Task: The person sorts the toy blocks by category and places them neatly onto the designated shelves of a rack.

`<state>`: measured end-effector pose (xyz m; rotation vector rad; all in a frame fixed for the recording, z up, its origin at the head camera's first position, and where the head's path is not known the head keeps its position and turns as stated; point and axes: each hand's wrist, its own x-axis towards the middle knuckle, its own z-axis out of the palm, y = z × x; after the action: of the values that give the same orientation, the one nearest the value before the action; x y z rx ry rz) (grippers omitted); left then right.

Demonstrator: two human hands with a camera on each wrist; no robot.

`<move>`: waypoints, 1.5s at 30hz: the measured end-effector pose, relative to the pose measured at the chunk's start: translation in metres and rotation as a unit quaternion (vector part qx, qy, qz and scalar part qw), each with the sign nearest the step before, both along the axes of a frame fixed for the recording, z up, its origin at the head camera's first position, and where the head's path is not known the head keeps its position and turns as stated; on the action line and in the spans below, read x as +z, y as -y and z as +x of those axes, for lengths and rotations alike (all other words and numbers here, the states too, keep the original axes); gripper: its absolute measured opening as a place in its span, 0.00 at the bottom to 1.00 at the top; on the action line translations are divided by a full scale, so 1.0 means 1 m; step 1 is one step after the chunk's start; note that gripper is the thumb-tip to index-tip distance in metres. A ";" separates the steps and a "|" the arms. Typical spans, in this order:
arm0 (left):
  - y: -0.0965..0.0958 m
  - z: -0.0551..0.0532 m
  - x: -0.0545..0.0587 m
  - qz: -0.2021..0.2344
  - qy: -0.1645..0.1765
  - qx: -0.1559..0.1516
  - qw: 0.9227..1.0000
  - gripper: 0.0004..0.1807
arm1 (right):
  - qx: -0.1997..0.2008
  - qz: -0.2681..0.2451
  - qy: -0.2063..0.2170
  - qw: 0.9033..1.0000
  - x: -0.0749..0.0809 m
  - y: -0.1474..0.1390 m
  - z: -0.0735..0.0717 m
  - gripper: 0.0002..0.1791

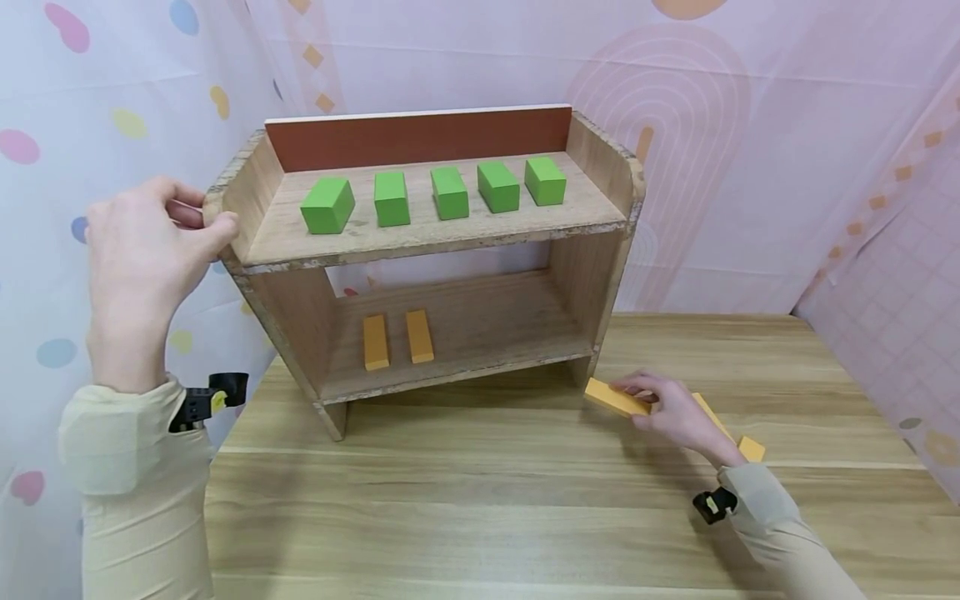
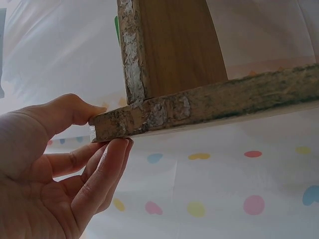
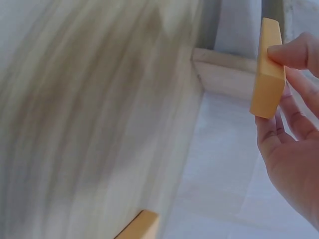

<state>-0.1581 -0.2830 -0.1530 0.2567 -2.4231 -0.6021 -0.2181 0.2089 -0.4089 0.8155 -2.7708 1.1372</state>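
Note:
A small two-level wooden shelf (image 1: 442,242) stands on the table. My left hand (image 1: 146,242) grips the top of its left side panel (image 2: 164,112), thumb on one face and fingers on the other. In my right hand (image 1: 675,412) an orange block (image 1: 617,397) is pinched between thumb and fingers, near the shelf's lower right corner; the right wrist view shows this orange block (image 3: 269,69) held lengthwise. Two orange blocks (image 1: 376,342) lie side by side on the lower board. Several green blocks (image 1: 392,198) form a row on the upper board.
Beside and behind the right hand, two more orange blocks (image 1: 752,448) lie on the wooden table (image 1: 465,500), partly hidden by it. A patterned cloth (image 1: 465,50) hangs behind and at both sides. The shelf's raised side panels (image 1: 607,162) and reddish back strip (image 1: 420,140) border the upper board.

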 end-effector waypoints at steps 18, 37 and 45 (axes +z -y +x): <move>-0.001 0.000 0.000 -0.003 0.005 0.009 1.000 0.25 | -0.001 -0.016 -0.046 0.999 0.028 0.041 0.004 0.26; 0.001 -0.001 -0.001 0.001 0.010 0.005 1.000 0.25 | -0.013 -0.101 -0.104 0.989 0.039 0.100 -0.012 0.23; 0.001 -0.001 -0.001 0.006 0.010 0.006 1.000 0.25 | -0.026 -0.103 -0.093 0.990 0.033 0.118 -0.015 0.23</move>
<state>-0.1587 -0.2844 -0.1538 0.2841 -2.4364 -0.6119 -0.2328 0.0905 -0.3760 0.7787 -2.4607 1.2444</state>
